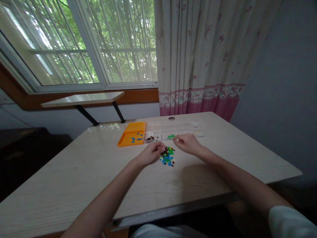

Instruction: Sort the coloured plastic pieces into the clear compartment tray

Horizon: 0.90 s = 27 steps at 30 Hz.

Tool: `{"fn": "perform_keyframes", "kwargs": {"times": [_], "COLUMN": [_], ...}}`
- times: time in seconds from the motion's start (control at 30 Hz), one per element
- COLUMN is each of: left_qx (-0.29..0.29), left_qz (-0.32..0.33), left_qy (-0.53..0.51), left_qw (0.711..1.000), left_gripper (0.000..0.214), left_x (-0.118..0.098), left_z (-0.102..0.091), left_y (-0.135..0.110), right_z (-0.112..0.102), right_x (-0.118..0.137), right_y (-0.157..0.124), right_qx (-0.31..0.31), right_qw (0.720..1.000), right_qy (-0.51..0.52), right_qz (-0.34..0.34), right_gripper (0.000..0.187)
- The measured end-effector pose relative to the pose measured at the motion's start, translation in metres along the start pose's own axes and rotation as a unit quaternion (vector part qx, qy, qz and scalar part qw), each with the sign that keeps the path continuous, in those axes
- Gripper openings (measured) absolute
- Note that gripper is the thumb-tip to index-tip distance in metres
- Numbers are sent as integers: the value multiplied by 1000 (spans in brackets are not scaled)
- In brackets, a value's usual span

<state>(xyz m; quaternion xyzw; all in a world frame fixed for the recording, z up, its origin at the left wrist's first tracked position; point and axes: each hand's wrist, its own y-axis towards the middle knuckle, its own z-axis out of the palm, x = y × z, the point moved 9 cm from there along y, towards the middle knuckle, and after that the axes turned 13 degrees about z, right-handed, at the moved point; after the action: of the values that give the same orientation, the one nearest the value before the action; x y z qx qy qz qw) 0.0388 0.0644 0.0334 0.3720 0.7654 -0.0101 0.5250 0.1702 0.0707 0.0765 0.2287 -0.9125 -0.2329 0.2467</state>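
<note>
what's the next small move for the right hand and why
Probably ease the right hand a little forward over the compartment of green pieces: its fingers look pinched just beside it, though any piece between them is too small to see. The left hand rests at the mixed pile.

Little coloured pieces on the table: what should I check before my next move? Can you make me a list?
1. The pile of pieces lies between both hands: ok.
2. The left hand is at the pile's edge: ok.
3. The right hand holds a piece: cannot tell.
4. The clear box sits close behind the pile: ok.
5. The orange tray holds only blue pieces: ok.
</note>
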Motion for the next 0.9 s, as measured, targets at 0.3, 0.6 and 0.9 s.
{"fn": "perform_keyframes", "kwargs": {"times": [0.3,0.6,0.9], "left_qx": [-24,-58,-62], "left_qz": [-25,-1,-25], "left_qy": [-83,-64,-31], "left_qw": [996,996,997], "left_gripper": [37,31,26], "left_x": [9,8,9], "left_z": [8,1,-1], "left_y": [1,4,2], "right_z": [11,4,5], "right_x": [36,37,38], "right_y": [-14,-14,-14], "right_qx": [-5,-22,-18], "right_qw": [996,997,998], "right_qy": [36,41,33], "right_qz": [-82,-64,-51], "right_gripper": [12,9,8]}}
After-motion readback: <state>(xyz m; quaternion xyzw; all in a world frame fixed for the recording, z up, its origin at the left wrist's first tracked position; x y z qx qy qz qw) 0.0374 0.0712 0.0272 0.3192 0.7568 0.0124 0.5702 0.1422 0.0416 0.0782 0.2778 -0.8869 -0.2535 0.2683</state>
